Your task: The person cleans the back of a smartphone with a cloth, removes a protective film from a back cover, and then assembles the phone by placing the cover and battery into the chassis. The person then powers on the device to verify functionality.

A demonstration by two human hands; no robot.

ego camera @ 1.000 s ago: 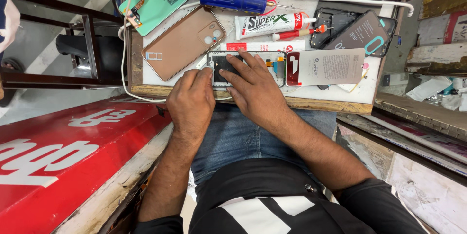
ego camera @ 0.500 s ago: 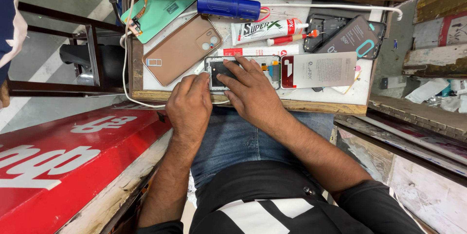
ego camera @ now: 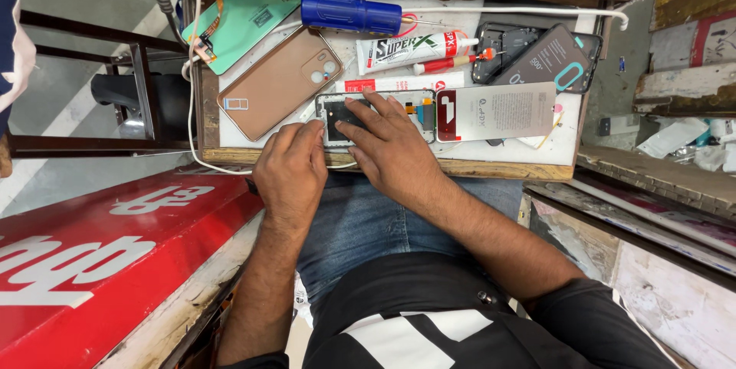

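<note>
Both hands have barely shifted: right hand presses spread fingers on the opened phone; left hand, at its 8 o'clock, pinches its corner.

On the white-topped wooden workbench, the opened silver-framed phone lies between the tan phone back cover at left and the white flat package at right, probably touching the package; the glue tube lies behind it.

We see bright, even daylight with soft, short shadows under both hands on the tabletop. Faint glare sits on the blue cylinder at the far side. The centre is sharp; the red board at near left looks slightly soft, and straight edges bow towards the corners.
</note>
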